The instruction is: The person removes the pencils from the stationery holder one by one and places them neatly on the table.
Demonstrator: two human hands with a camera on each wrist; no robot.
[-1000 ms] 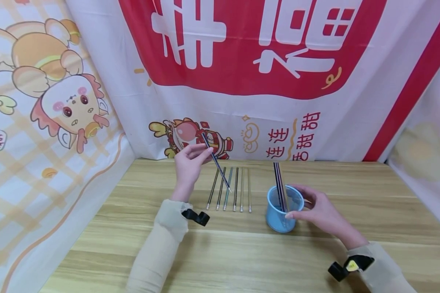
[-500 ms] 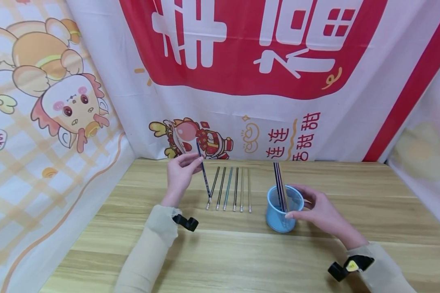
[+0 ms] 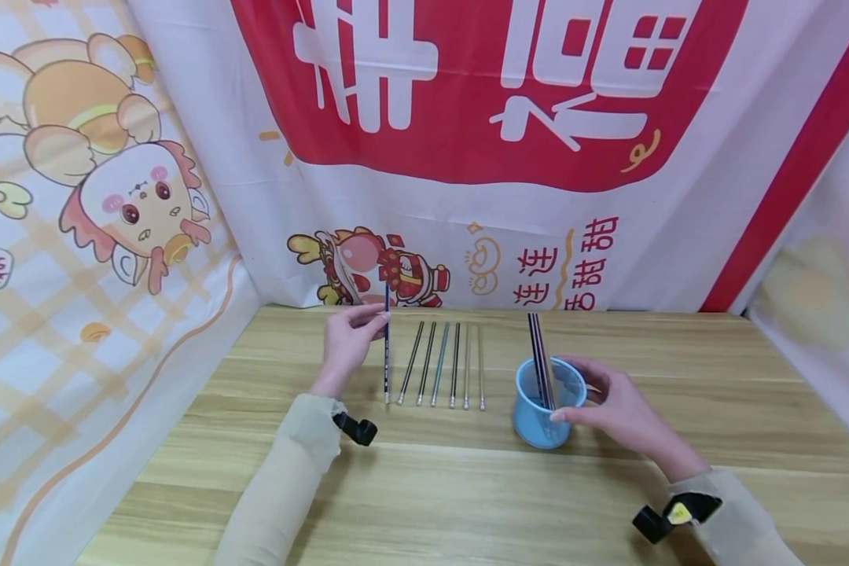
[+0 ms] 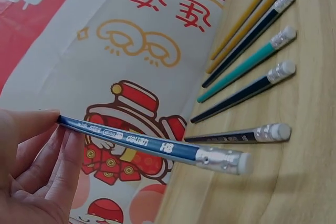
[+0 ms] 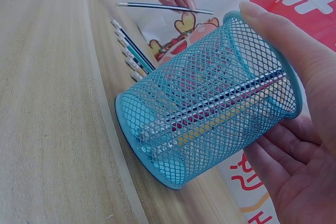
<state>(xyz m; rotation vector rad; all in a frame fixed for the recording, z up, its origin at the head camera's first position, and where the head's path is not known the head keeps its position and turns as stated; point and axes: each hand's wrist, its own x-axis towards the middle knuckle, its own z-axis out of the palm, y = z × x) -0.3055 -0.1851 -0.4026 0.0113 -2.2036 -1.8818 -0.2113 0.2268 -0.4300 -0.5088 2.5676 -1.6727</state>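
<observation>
My left hand (image 3: pixel 350 338) pinches a dark blue pencil (image 4: pixel 136 142) near its far end between thumb and fingers. The pencil's white eraser end points toward me, at the left end of a row of pencils (image 3: pixel 439 365) on the table. Dark, teal and yellow ones make up that row, side by side with their erasers toward me. On the right, my right hand (image 3: pixel 611 401) holds a light blue mesh pen holder (image 5: pixel 210 103) at the rim, thumb on the near side. Inside the holder lean several pencils (image 3: pixel 536 346), among them dark, red and yellow ones.
Pale wood-grain table (image 3: pixel 467 503) spreads under everything. A white and red printed cloth (image 3: pixel 453 165) hangs right behind its far edge. Another patterned cloth (image 3: pixel 99 346) borders the left side.
My left hand has moved left and slightly down. Its pencil, earlier slanting over the row, now lies in line beside the row's left end. The right hand and pen holder have stayed put.
</observation>
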